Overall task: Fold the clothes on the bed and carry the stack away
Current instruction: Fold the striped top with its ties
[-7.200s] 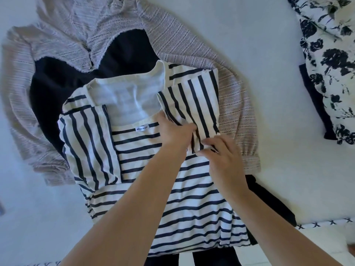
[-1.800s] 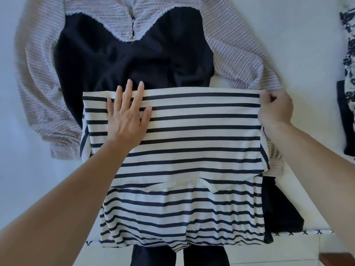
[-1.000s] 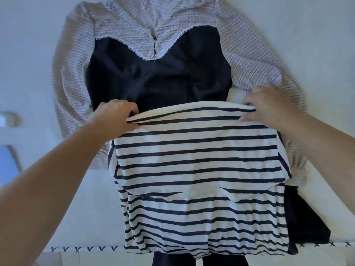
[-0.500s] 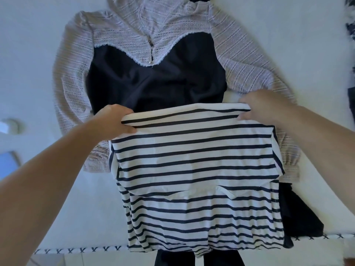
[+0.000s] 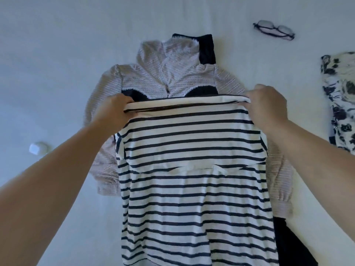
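A white shirt with navy stripes (image 5: 192,169), folded in on itself, hangs lifted in front of me. My left hand (image 5: 113,109) grips its top left corner and my right hand (image 5: 267,104) grips its top right corner, both with fingers curled over the folded edge. Beneath it on the white bed (image 5: 57,54) lies a beige knit hoodie (image 5: 172,64) spread flat, with a dark navy garment (image 5: 206,48) showing at its neck and at the lower right.
A pair of glasses (image 5: 273,30) lies on the sheet at the back right. A black-and-white floral garment (image 5: 340,102) is heaped at the right edge. A small white object (image 5: 37,148) sits on the left.
Both hands have raised the striped shirt's top edge higher and further from me, so it now covers most of the dark garment. The view has tilted up, bringing the glasses into sight.
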